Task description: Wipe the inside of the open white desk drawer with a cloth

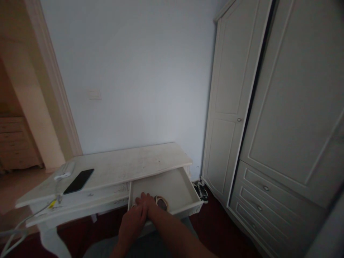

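A wide drawer [185, 193] is pulled out of the white table [126, 161]. Over its front left part, my right hand [146, 201] and my left hand [132, 218] are together, the right one crossing in front of the left. The right fingers are bent and close together. My left hand is closed, its fingertips mostly hidden. Right beside my right wrist shows a dark oval with a pale rim [162, 203], perhaps a lens of sunglasses. Part of it is covered by my wrist, and whether a hand grips it is hidden.
A dark phone or tablet [79, 181] and a white device [64, 170] lie at the table's left end. A cable [34, 214] with a yellow tag hangs there. Black shoes [202, 192] stand by the white wardrobe [228, 107]. Dark red carpet [215, 229] covers the floor.
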Tool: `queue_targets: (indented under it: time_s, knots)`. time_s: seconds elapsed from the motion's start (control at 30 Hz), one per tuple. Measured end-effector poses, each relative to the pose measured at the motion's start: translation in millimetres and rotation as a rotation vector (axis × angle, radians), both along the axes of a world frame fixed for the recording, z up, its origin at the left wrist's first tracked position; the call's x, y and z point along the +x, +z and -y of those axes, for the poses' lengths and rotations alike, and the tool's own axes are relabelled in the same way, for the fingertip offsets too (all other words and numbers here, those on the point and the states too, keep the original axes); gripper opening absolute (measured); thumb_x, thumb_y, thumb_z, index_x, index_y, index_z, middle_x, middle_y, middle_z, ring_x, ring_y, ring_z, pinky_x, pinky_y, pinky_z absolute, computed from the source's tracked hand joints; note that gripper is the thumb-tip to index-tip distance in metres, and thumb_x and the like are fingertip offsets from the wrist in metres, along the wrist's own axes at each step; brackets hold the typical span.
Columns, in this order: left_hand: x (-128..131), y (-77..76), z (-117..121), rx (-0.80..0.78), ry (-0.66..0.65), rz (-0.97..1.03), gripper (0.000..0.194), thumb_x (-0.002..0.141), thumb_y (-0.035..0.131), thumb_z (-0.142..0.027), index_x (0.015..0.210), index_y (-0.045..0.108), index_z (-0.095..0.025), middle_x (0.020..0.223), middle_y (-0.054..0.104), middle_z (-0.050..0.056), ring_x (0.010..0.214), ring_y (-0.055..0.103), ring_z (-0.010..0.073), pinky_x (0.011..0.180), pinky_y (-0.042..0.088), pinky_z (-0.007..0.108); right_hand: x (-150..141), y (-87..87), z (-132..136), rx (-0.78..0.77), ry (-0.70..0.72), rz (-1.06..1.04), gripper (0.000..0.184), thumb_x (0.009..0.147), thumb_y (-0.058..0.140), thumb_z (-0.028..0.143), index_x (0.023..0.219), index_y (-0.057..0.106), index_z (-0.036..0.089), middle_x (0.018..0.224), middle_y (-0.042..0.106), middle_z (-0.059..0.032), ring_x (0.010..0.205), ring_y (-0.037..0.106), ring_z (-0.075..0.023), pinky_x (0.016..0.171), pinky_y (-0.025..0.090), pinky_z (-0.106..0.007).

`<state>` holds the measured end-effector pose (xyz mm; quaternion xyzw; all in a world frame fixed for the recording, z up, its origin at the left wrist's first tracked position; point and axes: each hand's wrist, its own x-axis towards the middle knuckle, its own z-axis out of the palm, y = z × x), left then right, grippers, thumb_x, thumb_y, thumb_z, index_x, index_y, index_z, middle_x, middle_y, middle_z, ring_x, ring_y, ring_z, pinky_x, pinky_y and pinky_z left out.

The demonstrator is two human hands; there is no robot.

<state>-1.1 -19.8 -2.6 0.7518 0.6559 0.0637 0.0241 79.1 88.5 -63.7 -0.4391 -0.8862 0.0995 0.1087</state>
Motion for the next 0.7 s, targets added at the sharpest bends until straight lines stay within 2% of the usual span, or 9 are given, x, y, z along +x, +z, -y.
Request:
queue_targets:
  time_s: [0.07, 0.17, 0.27, 0.37, 0.53, 0.7]
  knots:
    - [0, 2.4, 0, -0.027, -0.020, -0.042, 0.056, 0.109, 0.017, -0.029, 0.117, 0.071, -0.018, 0.111, 0.079, 0.014, 0.103, 0.075, 0.0234, 0.087, 0.054, 0.033, -1, 2.0, 2, -0.020, -0.053, 0.037, 0.019, 0.095, 0.056, 0.029, 0.106, 0.068, 0.020, 0.123, 0.067, -0.0190, 0.106, 0.069, -0.0388, 0.078, 0.059, -0.049]
    - [-2, 2.2, 1, -0.018, -0.037, -0.060, 0.044, 0.109, 0.028, -0.030, 0.127, 0.067, -0.020, 0.114, 0.078, 0.014, 0.106, 0.074, 0.0228, 0.090, 0.054, 0.033, -2, 5.1, 3, -0.038, -0.112, 0.062, 0.023, 0.098, 0.052, 0.027, 0.114, 0.068, 0.021, 0.129, 0.065, -0.0183, 0.113, 0.068, -0.0370, 0.083, 0.059, -0.049]
    - [-5, -3.3, -1, -0.001, -0.052, -0.047, 0.038, 0.107, 0.036, -0.032, 0.126, 0.067, -0.020, 0.115, 0.077, 0.015, 0.107, 0.073, 0.0239, 0.092, 0.054, 0.035, -3, 6.5, 5, -0.050, -0.148, 0.066, 0.027, 0.100, 0.049, 0.024, 0.120, 0.068, 0.023, 0.132, 0.064, -0.0170, 0.118, 0.066, -0.0355, 0.086, 0.058, -0.049]
    - [-7, -10.4, -4, 0.001, -0.071, -0.061, 0.041, 0.106, 0.033, -0.027, 0.126, 0.068, -0.020, 0.117, 0.076, 0.017, 0.109, 0.073, 0.0255, 0.091, 0.055, 0.037, -3, 6.6, 7, -0.050, -0.173, 0.062, 0.028, 0.101, 0.049, 0.024, 0.122, 0.067, 0.023, 0.134, 0.063, -0.0167, 0.120, 0.066, -0.0345, 0.090, 0.058, -0.050]
    - [-6, -15.9, -7, 0.013, -0.033, -0.025, 0.051, 0.108, 0.022, -0.026, 0.118, 0.071, -0.020, 0.110, 0.077, 0.015, 0.104, 0.075, 0.0242, 0.089, 0.054, 0.036, -4, 7.5, 7, -0.054, -0.204, 0.051, 0.028, 0.100, 0.049, 0.019, 0.120, 0.067, 0.023, 0.131, 0.064, -0.0172, 0.117, 0.067, -0.0338, 0.087, 0.059, -0.050]
    - [-7, -17.8, -7, 0.029, -0.001, 0.000, 0.043, 0.107, 0.033, -0.037, 0.128, 0.067, -0.021, 0.116, 0.076, 0.015, 0.107, 0.074, 0.0235, 0.090, 0.054, 0.033, -5, 9.3, 6, -0.071, -0.212, 0.043, 0.028, 0.099, 0.050, 0.021, 0.120, 0.068, 0.023, 0.132, 0.064, -0.0176, 0.117, 0.067, -0.0340, 0.088, 0.059, -0.050]
